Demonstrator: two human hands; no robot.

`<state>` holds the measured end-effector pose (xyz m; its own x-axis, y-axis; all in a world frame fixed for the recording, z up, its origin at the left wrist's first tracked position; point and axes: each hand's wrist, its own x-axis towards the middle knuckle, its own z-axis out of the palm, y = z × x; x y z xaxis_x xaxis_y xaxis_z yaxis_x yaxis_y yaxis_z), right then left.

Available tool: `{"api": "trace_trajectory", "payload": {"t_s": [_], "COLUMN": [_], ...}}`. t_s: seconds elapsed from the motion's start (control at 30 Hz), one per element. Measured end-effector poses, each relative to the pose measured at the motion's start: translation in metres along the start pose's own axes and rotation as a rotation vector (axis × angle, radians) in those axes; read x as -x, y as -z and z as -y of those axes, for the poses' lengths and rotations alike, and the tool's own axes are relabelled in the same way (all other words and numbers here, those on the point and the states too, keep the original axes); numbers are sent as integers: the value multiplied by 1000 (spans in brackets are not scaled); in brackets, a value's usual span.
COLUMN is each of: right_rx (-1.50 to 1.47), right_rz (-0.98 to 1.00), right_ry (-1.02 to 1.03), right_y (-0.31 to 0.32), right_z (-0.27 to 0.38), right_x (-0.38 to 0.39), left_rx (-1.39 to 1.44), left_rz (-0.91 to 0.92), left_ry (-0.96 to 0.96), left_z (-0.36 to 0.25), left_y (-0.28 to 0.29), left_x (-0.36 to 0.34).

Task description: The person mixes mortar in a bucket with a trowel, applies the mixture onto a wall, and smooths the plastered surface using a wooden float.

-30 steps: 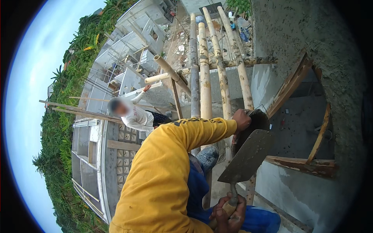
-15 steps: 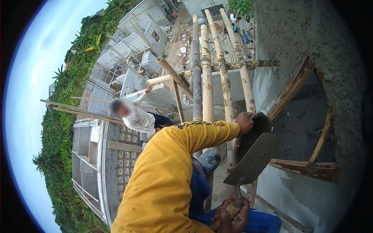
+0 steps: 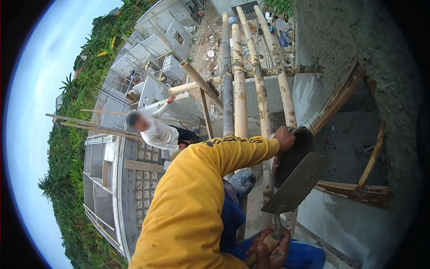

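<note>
My left arm, in a yellow sleeve, reaches forward, and my left hand (image 3: 285, 138) grips the rim of a dark bucket (image 3: 298, 150) with a thin wire handle. The bucket is tilted, its inside dark and partly hidden. At the lower edge, my right hand (image 3: 272, 251) is closed round the wooden handle of a trowel (image 3: 295, 184). Its broad grey blade points up and to the right, in front of the bucket's lower part. Whether blade and bucket touch I cannot tell.
Bamboo poles (image 3: 240, 98) run away from me, crossed by another pole. At right stands a rough plastered wall (image 3: 331, 36) with a wood-framed opening (image 3: 338, 105). A person in a white shirt (image 3: 156, 133) is at left; unfinished block walls (image 3: 152, 94) stand below.
The trowel blade has shifted slightly right. My left hand and the bucket sit a little farther right in the picture, and the view has shifted slightly.
</note>
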<state>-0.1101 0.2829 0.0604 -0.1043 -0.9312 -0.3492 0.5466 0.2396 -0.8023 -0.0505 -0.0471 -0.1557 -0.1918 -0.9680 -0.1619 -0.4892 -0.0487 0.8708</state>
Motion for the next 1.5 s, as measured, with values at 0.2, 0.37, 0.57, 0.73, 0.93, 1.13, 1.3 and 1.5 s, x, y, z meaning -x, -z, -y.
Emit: {"api": "trace_trajectory", "payload": {"t_s": [0.2,0.37,0.57,0.73,0.93,1.13,1.3,1.5], "right_rx": [36,-51,-33,-9,71,21,25,17], "right_rz": [-3,-17,-19,-48,-27,-6,-49,-5], "right_ry": [18,21,14,-59,-58,-48,-62,-3], "right_y": [0,0,0,-6,-2,-3,-5,-11], "right_z": [3,2,-4,-2,-4,-3,0,-2], "right_x": [-3,-5,-3,-1,-3,-2,-6,-3], "left_rx": [2,-228,79,57,-25,-70,-47,-225], "left_rz": [8,172,79,50,58,83,124,123], "left_ry": [-18,25,-14,16,-72,-37,16,-120], "left_z": [-11,-26,-25,-25,-14,-16,-7,16], "left_y": [5,5,8,8,4,6,6,9], "left_x": [4,11,16,12,5,8,3,-9]}}
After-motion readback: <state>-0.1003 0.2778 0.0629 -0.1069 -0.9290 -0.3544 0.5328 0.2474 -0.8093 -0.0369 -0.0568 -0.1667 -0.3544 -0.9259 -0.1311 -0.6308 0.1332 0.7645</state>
